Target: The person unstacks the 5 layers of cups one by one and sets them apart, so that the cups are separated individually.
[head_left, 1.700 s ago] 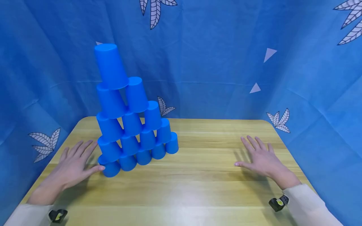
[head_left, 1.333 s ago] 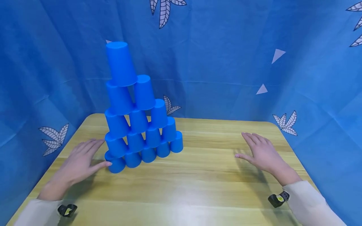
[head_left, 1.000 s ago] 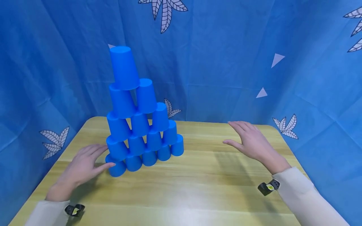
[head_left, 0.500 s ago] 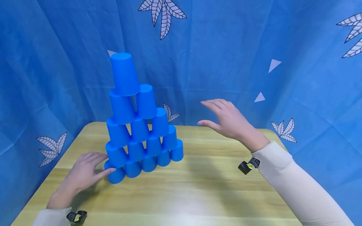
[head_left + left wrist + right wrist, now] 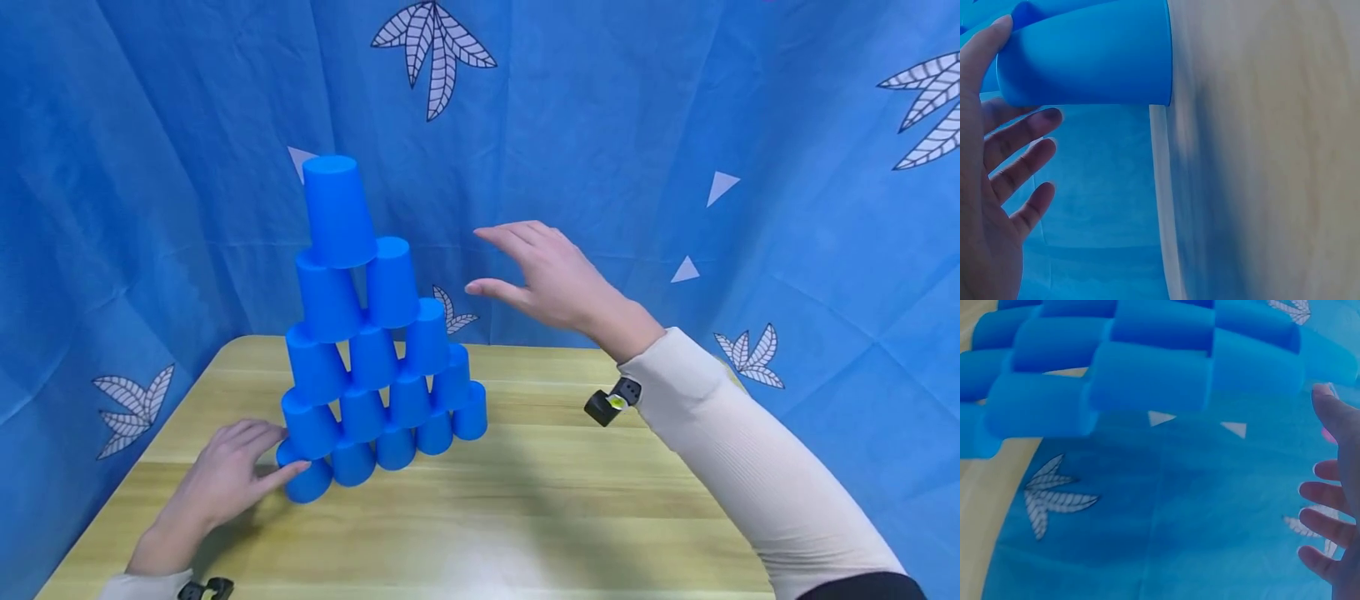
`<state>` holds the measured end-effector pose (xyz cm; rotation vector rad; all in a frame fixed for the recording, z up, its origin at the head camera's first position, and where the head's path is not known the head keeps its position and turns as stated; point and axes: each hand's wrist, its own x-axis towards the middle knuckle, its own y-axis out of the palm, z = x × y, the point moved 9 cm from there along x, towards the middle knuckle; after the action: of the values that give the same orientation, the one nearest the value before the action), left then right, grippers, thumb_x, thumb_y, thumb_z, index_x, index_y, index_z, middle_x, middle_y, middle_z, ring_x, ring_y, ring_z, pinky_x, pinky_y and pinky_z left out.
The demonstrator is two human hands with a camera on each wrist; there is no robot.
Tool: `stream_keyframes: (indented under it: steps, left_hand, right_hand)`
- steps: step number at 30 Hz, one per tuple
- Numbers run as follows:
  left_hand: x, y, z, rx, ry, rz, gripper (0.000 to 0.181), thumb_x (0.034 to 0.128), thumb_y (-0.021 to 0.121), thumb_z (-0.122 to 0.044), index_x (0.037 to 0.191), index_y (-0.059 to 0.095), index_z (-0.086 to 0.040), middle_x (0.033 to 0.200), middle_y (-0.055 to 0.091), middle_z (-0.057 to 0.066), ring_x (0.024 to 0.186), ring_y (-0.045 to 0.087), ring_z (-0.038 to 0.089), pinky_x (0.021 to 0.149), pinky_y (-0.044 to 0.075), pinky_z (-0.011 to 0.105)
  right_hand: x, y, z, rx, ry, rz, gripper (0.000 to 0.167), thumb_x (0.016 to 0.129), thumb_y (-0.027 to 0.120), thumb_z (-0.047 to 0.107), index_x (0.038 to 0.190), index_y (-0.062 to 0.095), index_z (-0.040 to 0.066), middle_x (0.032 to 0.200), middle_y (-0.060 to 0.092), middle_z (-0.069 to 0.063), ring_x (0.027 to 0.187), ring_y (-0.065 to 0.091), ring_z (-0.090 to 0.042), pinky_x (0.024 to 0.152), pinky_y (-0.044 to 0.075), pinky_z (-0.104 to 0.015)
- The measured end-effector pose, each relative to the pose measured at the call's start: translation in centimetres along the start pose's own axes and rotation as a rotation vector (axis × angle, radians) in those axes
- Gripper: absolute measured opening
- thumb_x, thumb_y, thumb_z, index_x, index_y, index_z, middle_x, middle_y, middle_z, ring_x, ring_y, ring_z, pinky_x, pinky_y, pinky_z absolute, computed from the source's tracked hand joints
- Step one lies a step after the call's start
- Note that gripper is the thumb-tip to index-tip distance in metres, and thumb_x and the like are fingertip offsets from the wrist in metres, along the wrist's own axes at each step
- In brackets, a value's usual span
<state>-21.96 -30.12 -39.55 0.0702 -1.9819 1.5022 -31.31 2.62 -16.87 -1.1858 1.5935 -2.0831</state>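
A stepped wall of upside-down blue plastic cups [image 5: 372,358] stands at the left of the table, with a single cup [image 5: 339,217] on top. Beside its lowest left cup [image 5: 311,483] is my left hand [image 5: 221,479], thumb across the front and index finger behind. The left wrist view has this thumb at the cup's [image 5: 1091,59] base end, other fingers spread; whether it presses is unclear. My right hand [image 5: 551,279] hovers right of the upper rows, holding nothing, fingers extended and thumb apart. In the right wrist view its thumb [image 5: 1329,409] appears near the cups.
Under the cups is a light wooden table [image 5: 660,492]. A blue cloth [image 5: 600,108] with leaf and triangle prints hangs behind it and at both sides. Each wrist carries a small black camera, such as the right wrist camera [image 5: 613,402].
My right hand has risen and moved left from the table's right side toward the upper cups. My left hand has shifted slightly closer around the lowest left cup. The stack stands unchanged.
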Motion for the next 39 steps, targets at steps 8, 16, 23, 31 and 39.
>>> stream_keyframes:
  steps: [8,16,23,31,39]
  left_hand:
    - [-0.7,-0.2,0.1,0.016,0.011,-0.022,0.051,0.073,0.082,-0.047,0.098,0.074,-0.003,0.094,0.071,0.008,0.092,0.063,0.031,0.081,0.05,0.055]
    - [-0.6,-0.2,0.1,0.022,0.027,-0.036,0.051,0.0719,0.082,-0.047,0.097,0.075,-0.003,0.094,0.071,0.009,0.091,0.063,0.031,0.081,0.05,0.054]
    - [-0.3,-0.4,0.0,0.008,0.031,-0.038,0.052,0.0738,0.08,-0.049,0.098,0.075,-0.004,0.095,0.071,0.008,0.091,0.064,0.031,0.081,0.051,0.053]
    - [0.1,-0.6,0.0,0.009,0.062,-0.061,0.051,0.074,0.08,-0.049,0.098,0.075,-0.004,0.094,0.071,0.008,0.09,0.064,0.029,0.079,0.052,0.051]
    - [0.2,-0.8,0.0,-0.002,0.101,-0.089,0.051,0.0745,0.08,-0.048,0.097,0.075,-0.003,0.093,0.071,0.009,0.089,0.065,0.03,0.079,0.053,0.05]
  right_hand:
    - [3.6,-0.3,2.4,-0.005,0.018,0.052,0.076,0.09,0.052,0.067,0.148,0.045,0.019,0.146,0.048,-0.003,0.135,0.04,-0.023,0.112,0.034,-0.046]
    - [6.4,-0.9,4.2,-0.01,0.031,0.064,0.077,0.089,0.047,0.07,0.149,0.041,0.023,0.149,0.045,0.003,0.136,0.039,-0.017,0.113,0.034,-0.039]
    - [8.6,-1.6,6.1,-0.006,0.025,0.063,0.078,0.089,0.046,0.071,0.151,0.039,0.025,0.147,0.047,0.006,0.134,0.041,-0.013,0.111,0.036,-0.036]
    - [10.7,-2.7,8.2,-0.007,0.024,0.037,0.079,0.088,0.045,0.072,0.152,0.036,0.026,0.146,0.047,0.009,0.133,0.042,-0.01,0.11,0.037,-0.033]
    - [12.1,-3.2,9.8,0.012,0.019,0.007,0.073,0.091,0.046,0.067,0.15,0.04,0.024,0.146,0.048,0.008,0.13,0.048,-0.011,0.105,0.042,-0.028]
